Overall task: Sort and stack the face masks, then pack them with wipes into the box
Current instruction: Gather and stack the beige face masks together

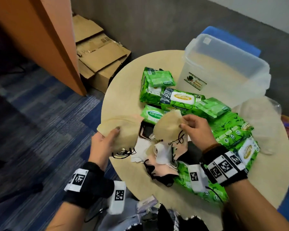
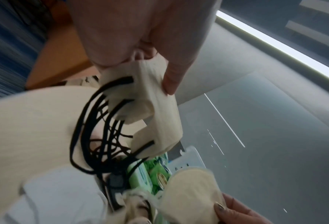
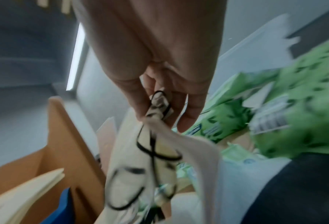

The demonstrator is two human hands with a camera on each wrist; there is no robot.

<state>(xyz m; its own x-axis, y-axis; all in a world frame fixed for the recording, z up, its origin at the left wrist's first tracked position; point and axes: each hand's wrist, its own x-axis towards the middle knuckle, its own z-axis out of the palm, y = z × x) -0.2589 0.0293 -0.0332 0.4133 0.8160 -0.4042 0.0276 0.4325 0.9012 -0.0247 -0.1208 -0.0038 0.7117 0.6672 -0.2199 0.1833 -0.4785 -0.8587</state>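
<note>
You see even, soft indoor light; a ceiling strip light [image 2: 278, 44] glares overhead, both wrist views smear, and your head view's edges bend.

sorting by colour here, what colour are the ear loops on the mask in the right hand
Black, on a beige mask pinched by the right hand; clearest in the head view.

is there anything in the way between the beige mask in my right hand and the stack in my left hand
Nothing visible. The right hand pinches a beige mask in the air, and the left hand grips the beige stack beside it. Between them is only open space above the loose masks lying on the table.
</note>
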